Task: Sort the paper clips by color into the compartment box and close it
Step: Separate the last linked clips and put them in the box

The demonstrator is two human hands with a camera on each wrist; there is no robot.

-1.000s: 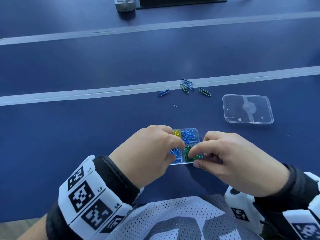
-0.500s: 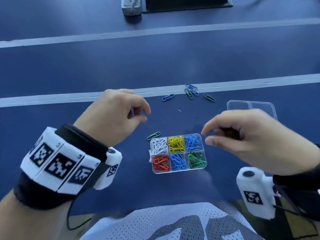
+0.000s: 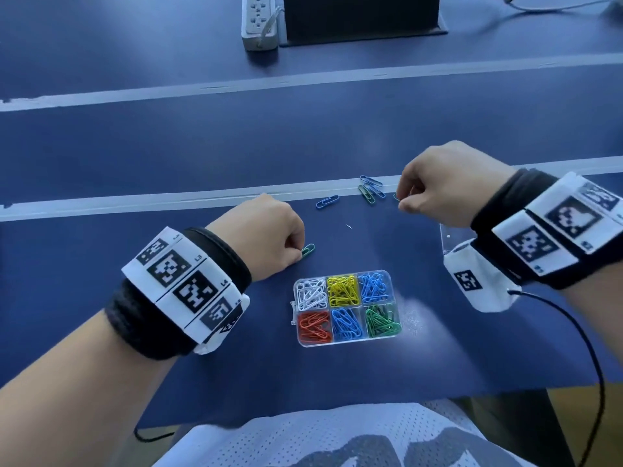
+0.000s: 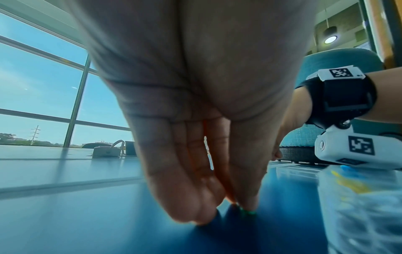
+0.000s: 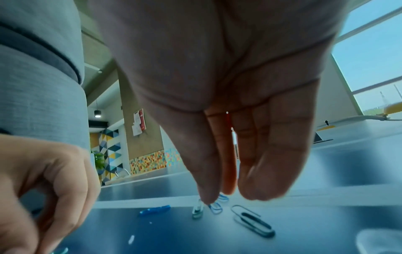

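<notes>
In front of me is a dark blue table (image 3: 168, 146) crossed by 2 pale stripes (image 3: 135, 200). At its far edge lies a white power strip (image 3: 258, 20), just beside a black block (image 3: 362, 18) on a dark base. A thin grey cable (image 3: 553, 7) trails across the far right corner. My white mesh shirt (image 3: 337, 436) fills the bottom of the view. Behind the table, large windows (image 4: 43, 86) show blue sky, and a teal chair (image 4: 339, 60) stands nearby. A wall with colourful tiles (image 5: 150, 162) is further off.

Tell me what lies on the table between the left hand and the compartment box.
Only bare blue table; the head view shows it. The left hand touches a green paper clip farther back, off the line to the compartment box.
</notes>
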